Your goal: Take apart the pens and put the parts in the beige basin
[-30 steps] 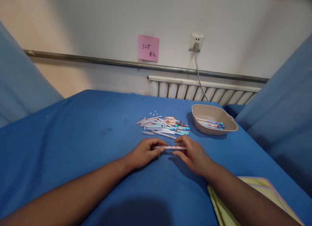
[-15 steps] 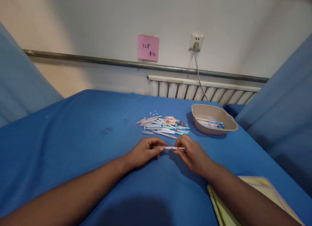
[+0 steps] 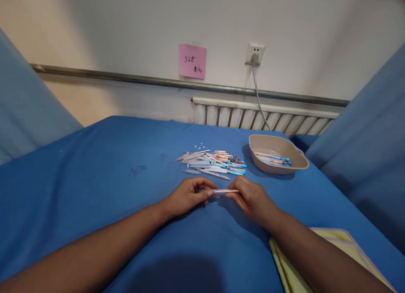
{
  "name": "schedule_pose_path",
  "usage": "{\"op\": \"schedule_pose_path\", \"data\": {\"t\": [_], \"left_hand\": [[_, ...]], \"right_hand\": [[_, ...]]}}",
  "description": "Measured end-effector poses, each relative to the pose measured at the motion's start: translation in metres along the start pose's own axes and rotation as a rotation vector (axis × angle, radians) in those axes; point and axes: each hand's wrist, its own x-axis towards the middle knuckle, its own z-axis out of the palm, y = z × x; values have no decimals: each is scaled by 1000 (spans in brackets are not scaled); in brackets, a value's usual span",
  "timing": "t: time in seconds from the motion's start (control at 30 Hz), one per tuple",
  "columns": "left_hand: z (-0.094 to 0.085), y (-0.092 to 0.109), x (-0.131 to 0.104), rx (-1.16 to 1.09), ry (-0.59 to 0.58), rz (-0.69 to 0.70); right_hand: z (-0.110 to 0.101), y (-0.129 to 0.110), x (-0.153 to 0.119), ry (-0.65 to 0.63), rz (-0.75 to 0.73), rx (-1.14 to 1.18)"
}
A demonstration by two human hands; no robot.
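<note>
My left hand (image 3: 191, 194) pinches the left end of a thin pale pen part (image 3: 225, 191) low over the blue cloth. The fingers of my right hand (image 3: 249, 199) are closed at its right end; whether they also hold another piece is hidden. Just beyond my hands lies a loose pile of pens and pen parts (image 3: 202, 163), white, grey, light blue and orange. Several tiny white pieces (image 3: 199, 147) are scattered behind the pile. To its right stands a beige basin (image 3: 278, 169) with several pens (image 3: 272, 159) inside.
A blue cloth (image 3: 95, 170) covers the table. At the lower right, a yellow cloth (image 3: 335, 238) lies partly under my right forearm. Blue curtains hang on both sides. Behind the table are a radiator (image 3: 232, 116), a metal rail (image 3: 142, 80) and a socket with a plugged-in cable (image 3: 257, 97).
Between my hands, the pink and red patterned piece seen before no longer shows; a thinner pale part shows there instead. My right hand has shifted very slightly.
</note>
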Motion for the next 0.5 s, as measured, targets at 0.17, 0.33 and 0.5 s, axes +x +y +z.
{"op": "schedule_pose_path", "data": {"t": [0.17,0.33,0.5], "left_hand": [[-1,-2,0,9,-16,11],[-3,-5,2,-21,9,-6],[-2,-3,1,-12,-20,5]], "right_hand": [[2,1,-1,-5,150,24],[1,-4,-1,18,42,30],[1,0,0,-6,44,-32]]}}
